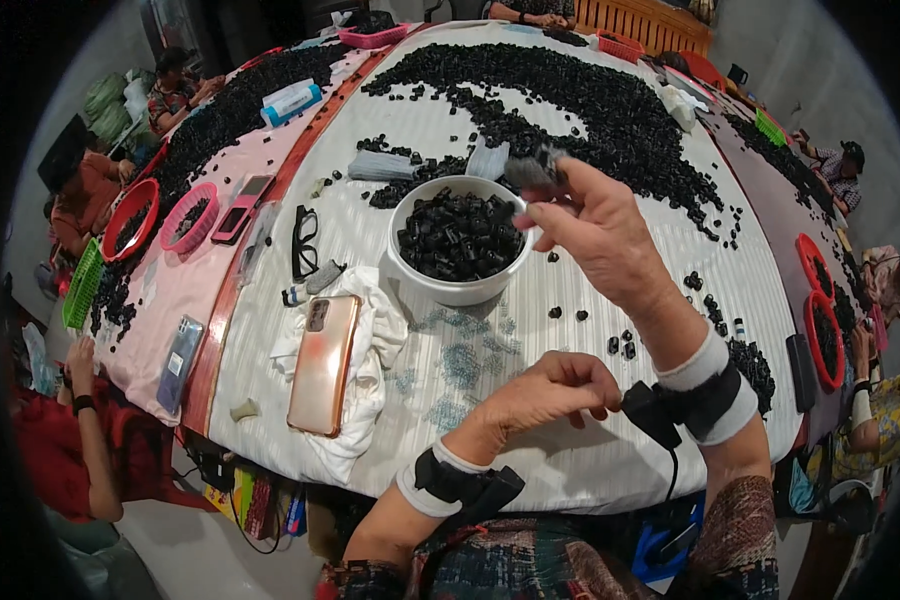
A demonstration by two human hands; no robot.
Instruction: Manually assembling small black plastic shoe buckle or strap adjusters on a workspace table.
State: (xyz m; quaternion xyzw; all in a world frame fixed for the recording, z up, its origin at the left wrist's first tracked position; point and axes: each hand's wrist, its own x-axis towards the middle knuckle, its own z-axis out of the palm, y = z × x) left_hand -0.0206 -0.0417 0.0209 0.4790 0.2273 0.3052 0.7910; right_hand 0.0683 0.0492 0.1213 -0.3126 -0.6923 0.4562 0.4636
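A white bowl (460,290) heaped with small black plastic parts (455,235) stands in front of me. My right hand (600,225) is over its right rim, thumb and forefinger apart and blurred, with a grey cover on a fingertip; I make out nothing held. Below the bowl, my left hand (555,388) hangs just above the cloth, fingers curled and pinched together; what they hold, if anything, is hidden. Tiny clear bluish pieces (460,365) lie scattered beside it. Two bundles of thin translucent strips, a left bundle (382,166) and a right bundle (488,158), lie behind the bowl.
A large spread of black parts (610,110) covers the far table. To the left lie glasses (306,242), a phone (325,365) on a white cloth (378,340), and another phone (180,362). Red baskets (823,340) stand at right. Other people sit along both sides.
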